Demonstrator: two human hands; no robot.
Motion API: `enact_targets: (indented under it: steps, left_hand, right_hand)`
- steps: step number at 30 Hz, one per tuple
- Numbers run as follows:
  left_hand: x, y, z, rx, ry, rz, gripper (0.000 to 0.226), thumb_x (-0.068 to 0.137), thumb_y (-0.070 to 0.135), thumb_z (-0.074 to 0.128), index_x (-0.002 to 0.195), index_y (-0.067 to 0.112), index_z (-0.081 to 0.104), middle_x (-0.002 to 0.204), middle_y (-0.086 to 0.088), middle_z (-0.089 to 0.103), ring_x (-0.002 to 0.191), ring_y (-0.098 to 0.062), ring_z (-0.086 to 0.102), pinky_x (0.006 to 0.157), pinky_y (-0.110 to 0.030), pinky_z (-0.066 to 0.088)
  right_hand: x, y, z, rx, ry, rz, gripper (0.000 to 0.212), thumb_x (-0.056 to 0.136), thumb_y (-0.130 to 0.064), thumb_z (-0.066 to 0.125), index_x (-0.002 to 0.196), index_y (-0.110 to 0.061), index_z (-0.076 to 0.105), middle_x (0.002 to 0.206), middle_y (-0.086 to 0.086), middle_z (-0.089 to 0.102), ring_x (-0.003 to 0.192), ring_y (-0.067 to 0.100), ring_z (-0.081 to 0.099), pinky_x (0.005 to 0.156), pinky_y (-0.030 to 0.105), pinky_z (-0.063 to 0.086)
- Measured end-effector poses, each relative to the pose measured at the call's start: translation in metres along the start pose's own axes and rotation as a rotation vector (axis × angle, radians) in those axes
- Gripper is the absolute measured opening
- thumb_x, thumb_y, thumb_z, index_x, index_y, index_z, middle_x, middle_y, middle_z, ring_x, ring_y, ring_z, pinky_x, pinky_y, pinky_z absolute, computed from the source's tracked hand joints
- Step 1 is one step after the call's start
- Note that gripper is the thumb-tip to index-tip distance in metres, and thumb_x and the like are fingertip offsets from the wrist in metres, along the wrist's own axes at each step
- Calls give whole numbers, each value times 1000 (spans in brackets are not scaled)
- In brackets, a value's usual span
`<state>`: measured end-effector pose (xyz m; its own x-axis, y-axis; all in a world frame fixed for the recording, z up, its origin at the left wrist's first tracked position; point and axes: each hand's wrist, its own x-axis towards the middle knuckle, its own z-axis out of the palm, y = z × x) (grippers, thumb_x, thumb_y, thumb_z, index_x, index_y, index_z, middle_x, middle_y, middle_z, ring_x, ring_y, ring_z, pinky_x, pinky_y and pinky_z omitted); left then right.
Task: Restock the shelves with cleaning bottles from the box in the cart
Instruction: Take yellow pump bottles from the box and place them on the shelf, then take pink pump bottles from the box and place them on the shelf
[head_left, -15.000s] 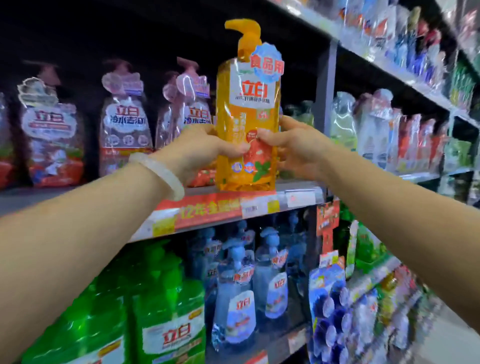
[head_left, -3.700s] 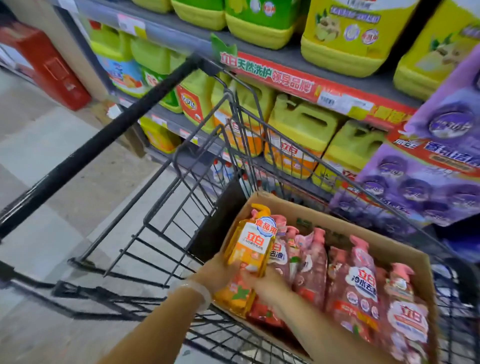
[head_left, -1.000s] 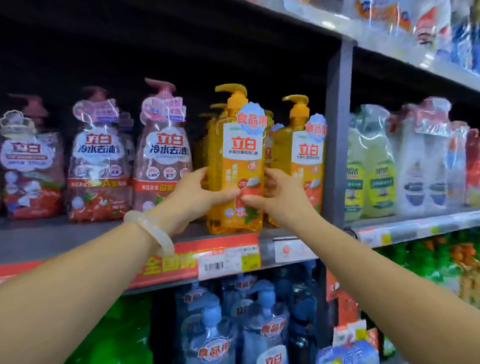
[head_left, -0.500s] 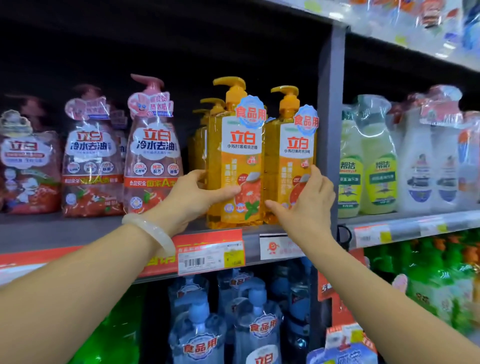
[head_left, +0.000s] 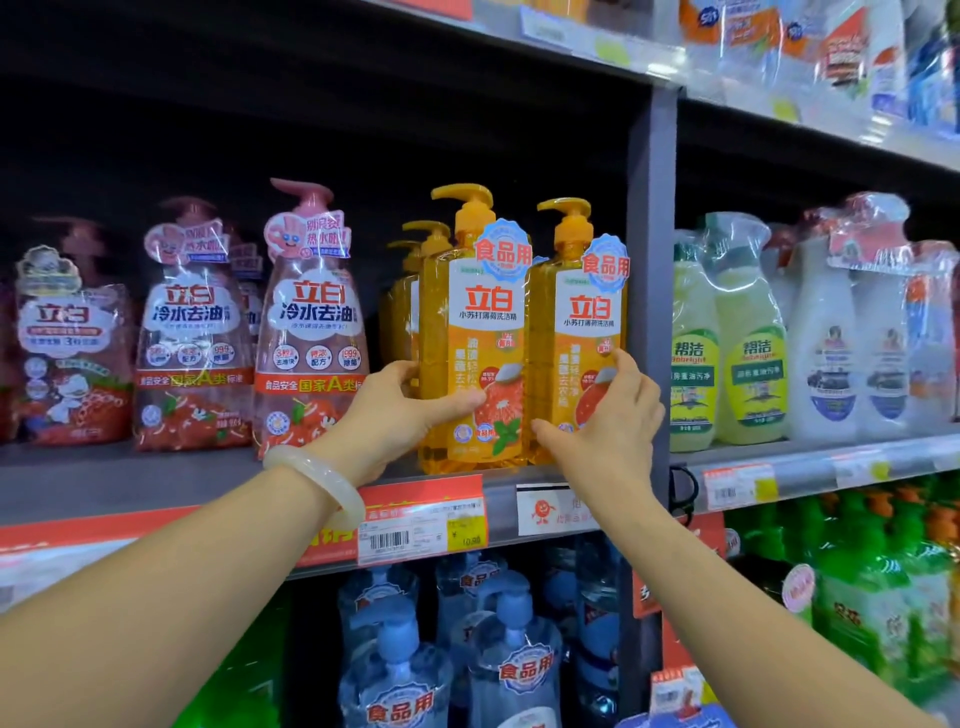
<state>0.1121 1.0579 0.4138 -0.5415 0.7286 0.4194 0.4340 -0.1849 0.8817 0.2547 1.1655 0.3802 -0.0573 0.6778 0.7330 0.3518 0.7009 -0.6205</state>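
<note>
- Head view shows the orange bottle (head_left: 470, 332) just brought from the cart now standing upright on the shelf (head_left: 156, 483), at its front edge, touching the second orange bottle (head_left: 576, 332) on its right.
- A second ago both hands were clasped around this bottle; since then the right hand (head_left: 608, 415) has let go of it and slid over to the neighbouring one. That suggests the placing is done and only straightening the row is left before the next trip to the cart.
- Left hand (head_left: 395, 410) is wrapped around the lower left side of the newly placed bottle, thumb across its front and fingers hidden behind it.
- Right hand is spread loosely open, fingertips resting on the front label of the second bottle, thumb pointing at the gap between the two; it grips nothing.
- More orange pump tops (head_left: 431, 234) stand in line behind the front pair.
- Both orange labels read 立白 in large red characters, with a blue round tag reading 食品用.
- To the left, the pink bottles (head_left: 306, 332) carry 立白 and 冷水去油, with 国家A类 on a red band.
- A price tag (head_left: 423, 525) on the shelf edge seems to read 10.80.
- Right of the grey post (head_left: 649, 260), green bottles (head_left: 727, 343) are marked 帮洁.
</note>
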Motion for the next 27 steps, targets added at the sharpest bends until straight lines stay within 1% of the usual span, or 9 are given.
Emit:
enact_targets:
  steps: [8,11,13,14,17,20,23,25,27]
  left_hand:
    - [0,0,1,62,22,-1,88,71,37,77,144,15,33,134,-6,54,118,-23,55,85,-33,51]
    - [-4,1,3,112,35,35,84,73,38,75,143,14,33,133,-2,53,115,-18,54,85,-30,49]
    - [-9,3,1,290,73,105,85,75,43,72,143,14,31,132,3,48,117,-15,50,90,-29,44]
    - [-12,4,-2,449,113,168,88,76,47,70,145,13,28,138,-1,44,123,-18,46,95,-31,41]
    - [-23,4,-20,862,226,419,89,78,49,68,147,12,25,147,-7,32,135,-24,34,109,-36,31]
    - [-47,0,-50,1045,225,504,66,82,36,67,139,12,43,139,-6,42,128,-26,41,105,-37,35]
    - [-87,-6,-89,1239,231,508,49,77,34,58,115,3,64,118,-15,61,107,-35,59,89,-41,51]
    - [-121,-16,-125,1403,251,423,49,66,34,55,94,-3,71,96,-20,69,86,-37,68,73,-45,56]
    - [-162,-29,-165,1513,270,261,47,60,31,62,89,-5,71,91,-22,69,83,-41,67,71,-48,56]
  right_hand:
    - [-3,0,-3,-14,-28,-11,97,74,-30,78,147,-17,15,146,7,23,135,25,21,107,44,30]
    - [-8,-2,-7,-64,-52,-22,94,77,-33,75,147,-15,15,148,8,21,137,26,19,109,43,28]
    - [-17,-5,-8,-123,-61,-88,89,79,-33,72,147,-13,18,150,9,20,138,27,18,112,41,24]
    - [-23,-9,-8,-154,-54,-168,84,80,-31,72,146,-12,23,150,11,21,139,28,18,113,41,23]
    - [-41,-28,-1,-152,-2,-495,63,72,-21,78,127,-7,51,138,19,42,130,34,35,104,43,34]
    - [-64,-60,15,-99,-140,-686,51,62,-18,78,108,-4,61,120,21,56,113,39,53,89,46,48]
    - [-99,-98,40,-67,-325,-773,53,53,-17,80,101,-3,62,109,20,60,94,40,60,71,43,55]
    - [-133,-128,51,-40,-464,-834,51,62,-20,79,106,-5,57,115,18,54,100,39,54,76,43,50]
    - [-173,-155,61,-12,-647,-924,49,80,-26,68,120,-8,46,130,14,39,116,35,40,91,43,40]
